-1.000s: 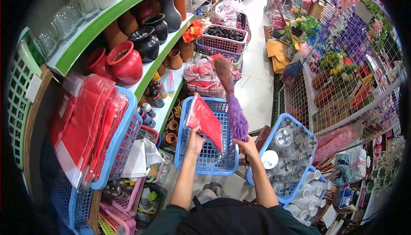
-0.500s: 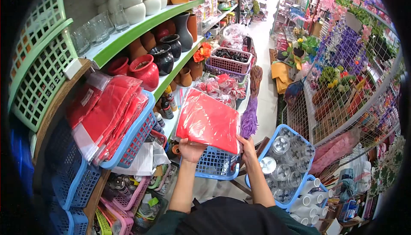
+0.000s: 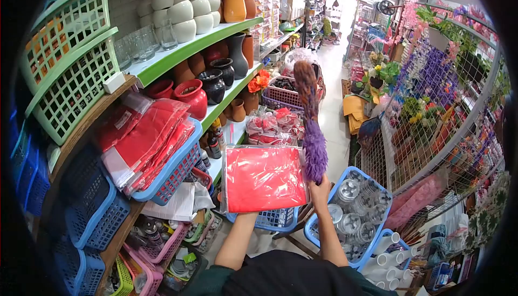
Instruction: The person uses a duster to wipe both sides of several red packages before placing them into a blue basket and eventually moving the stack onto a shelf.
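Observation:
A flat red cloth pack in clear plastic (image 3: 265, 180) lies across my left hand (image 3: 248, 216), mostly hidden beneath its near edge. My left wrist shows below the pack. My right hand (image 3: 319, 189) is closed at the lower end of a feather duster (image 3: 313, 134), brown at the top and purple below, which points up and away. The handle is hidden by the fingers. The pack's right edge is close beside my right hand. Below the pack is a blue plastic basket (image 3: 275, 220), partly covered.
More red packs (image 3: 145, 142) lie in a blue basket (image 3: 175, 172) at left. Green-edged shelves (image 3: 194, 53) bear pots and glasses. At right, a blue crate (image 3: 309, 231) holds glass jars, near white bottles (image 3: 383, 258) and a wire rack (image 3: 431, 169) of artificial flowers.
The duster has risen and extends higher in view. The pack has turned squarer to me and moved lower, and my left hand is now more hidden beneath it. The view has shifted slightly.

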Available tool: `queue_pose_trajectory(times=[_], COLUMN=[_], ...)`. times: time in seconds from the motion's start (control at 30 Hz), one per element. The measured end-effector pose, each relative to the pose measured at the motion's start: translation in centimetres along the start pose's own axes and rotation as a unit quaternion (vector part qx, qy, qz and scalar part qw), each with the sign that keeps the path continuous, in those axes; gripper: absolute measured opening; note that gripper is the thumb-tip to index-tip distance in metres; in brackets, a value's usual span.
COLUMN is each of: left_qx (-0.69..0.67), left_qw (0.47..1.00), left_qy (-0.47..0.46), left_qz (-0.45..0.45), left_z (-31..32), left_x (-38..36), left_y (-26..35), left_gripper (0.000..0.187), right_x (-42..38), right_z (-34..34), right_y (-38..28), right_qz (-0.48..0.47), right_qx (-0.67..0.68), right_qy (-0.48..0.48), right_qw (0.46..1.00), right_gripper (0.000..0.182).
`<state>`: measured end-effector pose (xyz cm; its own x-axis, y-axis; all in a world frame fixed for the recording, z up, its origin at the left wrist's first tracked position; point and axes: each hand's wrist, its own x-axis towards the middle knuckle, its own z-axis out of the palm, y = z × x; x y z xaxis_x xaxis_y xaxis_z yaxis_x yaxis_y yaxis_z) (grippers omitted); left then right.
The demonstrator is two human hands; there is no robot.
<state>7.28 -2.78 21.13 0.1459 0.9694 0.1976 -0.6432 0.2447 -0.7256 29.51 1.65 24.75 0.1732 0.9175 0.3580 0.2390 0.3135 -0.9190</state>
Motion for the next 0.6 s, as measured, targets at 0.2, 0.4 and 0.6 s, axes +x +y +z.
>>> queue_pose_trajectory(times=[0.2,0.4,0.6], left_qx=[0.040,0.071,0.101], left_qw=[0.999,0.997,0.994], left_qy=[-0.008,-0.008,0.002], left_qz=[0.008,0.019,0.034], left_z=[0.7,1.4,1.8], left_x=[-0.6,-0.6,-2.4], left_y=[-0.3,-1.1,-1.1], left_gripper=[0.071,0.070,0.069], right_x=[-2.6,-5.4,-7.8], right_z=[-3.8,-4.6,-4.0], right_y=[1.6,1.6,0.8], right_qz=[-0.006,-0.067,-0.164], right_qx=[-0.222,-0.369,-0.352], right_qy=[0.057,-0.051,-0.216], right_qw=[0.973,0.926,0.896], right_gripper=[0.033,0.038,0.033])
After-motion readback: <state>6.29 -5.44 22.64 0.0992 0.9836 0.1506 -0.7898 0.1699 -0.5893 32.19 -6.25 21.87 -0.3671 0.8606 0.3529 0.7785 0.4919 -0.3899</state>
